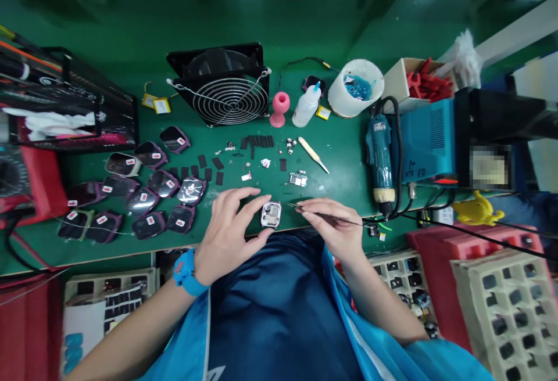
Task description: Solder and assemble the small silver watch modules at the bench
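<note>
Between the thumb and forefinger of my left hand [231, 227] is an opened smartwatch case [271, 215], pale-framed with its inner parts facing up, at the bench's near edge. A blue strap circles that wrist. My right hand [335, 227] is closed on thin dark tweezers [322, 215], whose tips point left toward the case but stand apart from it. Just beyond the hands lie a small circuit board [298, 179], a cream-handled tool [313, 153], black adhesive-like pads [260, 141] and tiny loose parts [247, 176].
Several dark watch faces [143, 201] with stickers cover the left side. Behind stand a fan [231, 99], a pink holder [279, 109], a white bottle [306, 106] and a white tub [337, 97]. A blue electric screwdriver [381, 154] and teal box [425, 140] flank the right.
</note>
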Tool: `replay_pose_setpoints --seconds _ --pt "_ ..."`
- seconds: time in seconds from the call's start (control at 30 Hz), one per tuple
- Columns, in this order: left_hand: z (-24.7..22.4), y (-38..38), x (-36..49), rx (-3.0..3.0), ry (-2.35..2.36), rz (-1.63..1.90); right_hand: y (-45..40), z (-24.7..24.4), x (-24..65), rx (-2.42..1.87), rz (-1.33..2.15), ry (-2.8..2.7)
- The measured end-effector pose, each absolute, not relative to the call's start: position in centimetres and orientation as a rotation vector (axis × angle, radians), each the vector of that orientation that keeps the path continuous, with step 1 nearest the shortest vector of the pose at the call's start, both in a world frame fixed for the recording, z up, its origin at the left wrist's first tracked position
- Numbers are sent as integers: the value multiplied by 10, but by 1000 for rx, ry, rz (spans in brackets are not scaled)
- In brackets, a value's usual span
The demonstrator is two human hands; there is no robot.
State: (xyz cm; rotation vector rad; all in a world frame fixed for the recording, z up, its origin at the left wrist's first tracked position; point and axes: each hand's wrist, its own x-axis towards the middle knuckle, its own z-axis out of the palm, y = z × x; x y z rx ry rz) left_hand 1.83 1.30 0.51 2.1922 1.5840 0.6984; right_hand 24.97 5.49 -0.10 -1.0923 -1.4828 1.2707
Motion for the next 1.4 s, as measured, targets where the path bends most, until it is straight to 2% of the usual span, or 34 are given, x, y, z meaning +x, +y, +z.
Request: replay_pose_setpoints --seconds 0.47,1.4 --pt "4 24 14 2164 1361 708 53 -3 238 -891 1067 -1756" --pt "5 31 19 2151 1372 756 54 -15 238 -780 951 -1934"
